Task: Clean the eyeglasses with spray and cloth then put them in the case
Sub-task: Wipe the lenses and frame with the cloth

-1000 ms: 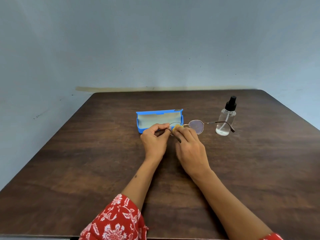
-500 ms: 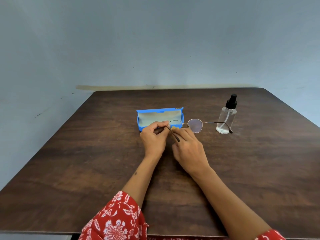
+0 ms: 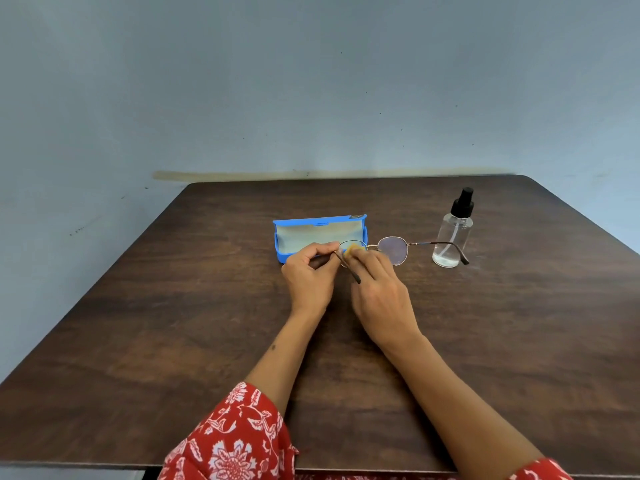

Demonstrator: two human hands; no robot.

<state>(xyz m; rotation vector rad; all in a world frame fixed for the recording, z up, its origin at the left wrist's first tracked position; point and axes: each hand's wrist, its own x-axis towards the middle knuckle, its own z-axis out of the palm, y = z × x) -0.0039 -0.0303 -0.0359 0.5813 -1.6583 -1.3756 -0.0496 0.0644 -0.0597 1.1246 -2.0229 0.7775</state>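
Observation:
Thin metal-framed eyeglasses (image 3: 393,249) are held above the middle of the table, temples unfolded. My left hand (image 3: 310,277) pinches the frame at its left end, by the hinge. My right hand (image 3: 379,292) pinches a small yellow cloth (image 3: 352,250) against the left lens; most of the cloth is hidden by my fingers. The right lens and right temple stick out free to the right. Behind my hands an open blue case (image 3: 320,237) with a pale lining lies on the table.
A clear spray bottle (image 3: 453,237) with a black nozzle stands to the right, just behind the right temple tip. The dark wooden table (image 3: 173,323) meets a blue-grey wall at the back. Red flowered sleeves show at the bottom.
My right hand has shifted slightly on the left lens, and the yellow cloth shows again between my fingers. The glasses and my left hand have hardly moved.

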